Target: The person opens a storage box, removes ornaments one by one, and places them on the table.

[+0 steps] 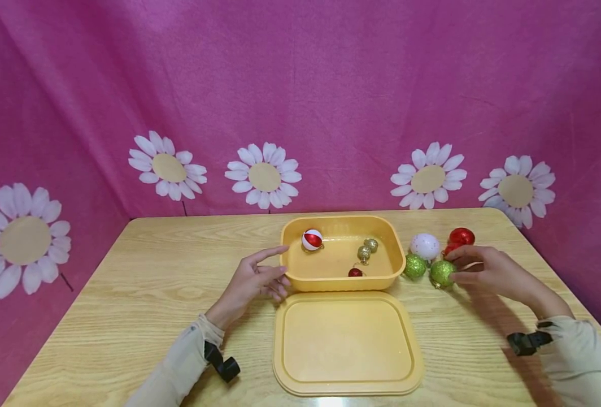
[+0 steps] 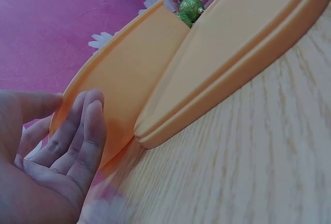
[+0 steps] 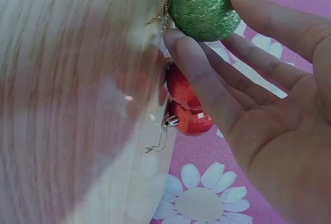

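From the head camera, the right hand (image 1: pixel 488 274) is closing thumb and fingers around a green glitter ball (image 1: pixel 441 273) sitting near the right edge of the counter (image 1: pixel 127 294), just right of the yellow tub (image 1: pixel 342 280); a second green ball (image 1: pixel 414 266), a white ball (image 1: pixel 425 246) and red balls (image 1: pixel 461 237) are crowding close behind it. The left hand (image 1: pixel 256 280) is resting with relaxed, spread fingers against the tub's left wall, holding nothing, while the tub's lid (image 1: pixel 346 342) is lying flat toward the counter's near edge. From the left wrist camera, the fingers (image 2: pixel 83 131) are lying loose beside the tub wall (image 2: pixel 129 74), and the far hand is showing over the green glitter ball (image 2: pixel 190 8). From the right wrist camera, the thumb and fingertips (image 3: pixel 181 45) are pinching the green glitter ball (image 3: pixel 204 4) at opposite sides, red faceted balls (image 3: pixel 189 105) lying just behind. The ball looks light, hollow and likely brittle; its gritty coat should be giving good friction, so a gentle hold across its widest part seems best, and its thin gold loop looks too flimsy to trust.
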{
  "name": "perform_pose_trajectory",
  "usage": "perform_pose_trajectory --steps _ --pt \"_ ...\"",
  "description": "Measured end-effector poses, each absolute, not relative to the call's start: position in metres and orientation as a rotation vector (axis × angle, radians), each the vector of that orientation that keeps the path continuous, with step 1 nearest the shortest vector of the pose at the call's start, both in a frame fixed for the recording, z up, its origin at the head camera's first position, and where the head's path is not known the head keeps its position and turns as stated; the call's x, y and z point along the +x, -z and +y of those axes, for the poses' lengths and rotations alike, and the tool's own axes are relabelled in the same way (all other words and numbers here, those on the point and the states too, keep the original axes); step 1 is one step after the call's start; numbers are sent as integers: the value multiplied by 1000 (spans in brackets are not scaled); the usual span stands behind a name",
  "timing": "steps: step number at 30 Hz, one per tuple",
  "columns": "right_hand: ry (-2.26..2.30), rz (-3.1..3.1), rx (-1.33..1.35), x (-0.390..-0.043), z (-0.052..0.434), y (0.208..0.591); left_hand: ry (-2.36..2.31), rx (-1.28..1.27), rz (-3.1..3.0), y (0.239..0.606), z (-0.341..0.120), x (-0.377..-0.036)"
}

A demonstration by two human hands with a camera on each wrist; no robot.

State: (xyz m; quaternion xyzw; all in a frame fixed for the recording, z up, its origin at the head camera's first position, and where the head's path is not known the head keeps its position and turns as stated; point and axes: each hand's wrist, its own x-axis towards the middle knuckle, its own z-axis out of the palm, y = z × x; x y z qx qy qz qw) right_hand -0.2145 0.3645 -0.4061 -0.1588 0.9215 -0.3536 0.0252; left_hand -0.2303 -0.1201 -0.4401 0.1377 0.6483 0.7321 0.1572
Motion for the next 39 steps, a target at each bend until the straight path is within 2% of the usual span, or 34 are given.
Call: perform_pose_trajectory --steps 13,21,39 --pt "1069 2873 -514 -208 367 391 -2101 369 1844 441 -119 -229" --pt "993 2992 -456 -205 360 381 -2099 356 1853 440 -120 -228" --pt "992 3075 -518 -198 339 370 -2101 362 1853 441 -120 -228"
